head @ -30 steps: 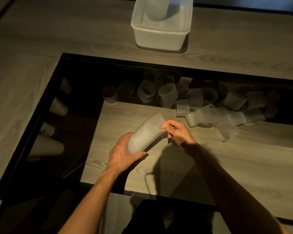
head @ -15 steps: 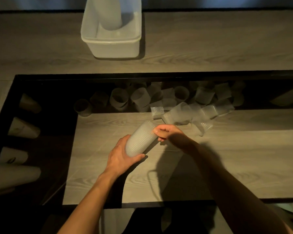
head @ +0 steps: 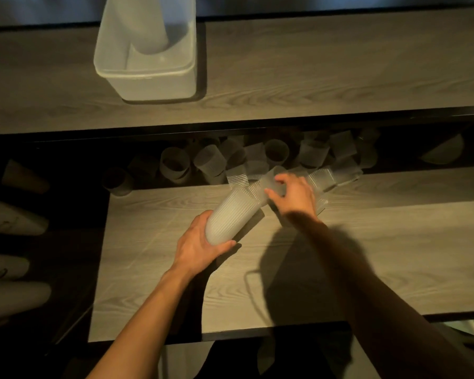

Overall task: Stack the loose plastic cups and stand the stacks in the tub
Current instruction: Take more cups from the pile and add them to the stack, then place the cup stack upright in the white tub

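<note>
- Tabletop (head: 340,255): wood-grained, lit, framed in black.
- Tub (head: 148,77): translucent, set at the far side; one upright stack (head: 148,28) is held inside it.
- Stack of ribbed cups (head: 230,217): tilted, its base is gripped by the left hand (head: 200,246), fingers curled round it.
- Loose cups (head: 323,176): heaped along the far edge.
- Single cup (head: 274,184): pinched by the right hand (head: 296,195) at the stack's mouth.

Your left hand (head: 200,242) gripped a tilted stack of ribbed cups (head: 231,214); your right hand (head: 293,195) closed around one loose cup (head: 272,184) at its mouth. More cups (head: 320,176) lay beyond. The tub (head: 148,75) held one upright stack (head: 145,31).
</note>
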`<action>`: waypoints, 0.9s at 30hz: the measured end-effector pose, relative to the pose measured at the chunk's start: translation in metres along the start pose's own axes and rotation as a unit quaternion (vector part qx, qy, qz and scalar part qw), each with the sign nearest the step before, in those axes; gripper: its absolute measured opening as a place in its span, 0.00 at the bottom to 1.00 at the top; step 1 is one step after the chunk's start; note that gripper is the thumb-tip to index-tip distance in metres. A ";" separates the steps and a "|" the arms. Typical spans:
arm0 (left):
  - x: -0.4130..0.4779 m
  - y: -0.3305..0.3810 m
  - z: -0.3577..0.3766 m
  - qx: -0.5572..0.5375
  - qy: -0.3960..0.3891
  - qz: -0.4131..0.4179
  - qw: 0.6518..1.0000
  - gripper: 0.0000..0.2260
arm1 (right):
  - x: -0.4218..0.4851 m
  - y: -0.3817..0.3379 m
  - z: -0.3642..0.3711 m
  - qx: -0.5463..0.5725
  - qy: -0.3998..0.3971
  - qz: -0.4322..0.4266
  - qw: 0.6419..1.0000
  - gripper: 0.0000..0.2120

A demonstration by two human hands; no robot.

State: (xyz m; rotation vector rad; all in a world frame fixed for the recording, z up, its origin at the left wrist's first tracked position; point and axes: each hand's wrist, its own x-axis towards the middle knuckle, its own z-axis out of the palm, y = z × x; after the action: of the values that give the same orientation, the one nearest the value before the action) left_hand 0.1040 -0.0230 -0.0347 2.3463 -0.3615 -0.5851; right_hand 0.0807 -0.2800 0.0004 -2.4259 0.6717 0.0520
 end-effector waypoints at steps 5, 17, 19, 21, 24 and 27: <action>0.003 0.010 0.004 0.021 0.000 0.017 1.000 0.38 | -0.003 0.003 -0.002 0.127 0.061 -0.025 0.990 0.06; -0.011 0.043 0.011 0.005 0.048 0.036 0.998 0.38 | -0.028 -0.002 -0.044 0.284 -0.180 -0.059 0.940 0.10; -0.013 0.049 0.010 0.000 0.055 0.036 0.998 0.39 | -0.029 -0.007 -0.053 0.270 -0.138 -0.091 0.948 0.08; -0.016 0.057 0.007 -0.007 0.065 0.036 0.997 0.39 | -0.027 -0.009 -0.059 0.276 -0.051 -0.106 0.954 0.11; -0.019 0.074 0.001 -0.007 0.073 0.059 0.996 0.39 | -0.025 -0.022 -0.064 0.220 -0.066 -0.141 0.963 0.23; -0.026 0.091 -0.012 -0.014 0.095 0.073 0.993 0.38 | -0.028 -0.043 -0.073 0.211 -0.113 -0.169 0.956 0.24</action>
State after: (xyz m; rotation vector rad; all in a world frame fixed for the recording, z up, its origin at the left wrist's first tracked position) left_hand 0.0790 -0.0724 0.0427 2.3013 -0.4303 -0.2925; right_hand 0.0682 -0.2793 0.0891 -2.0452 0.1365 0.0395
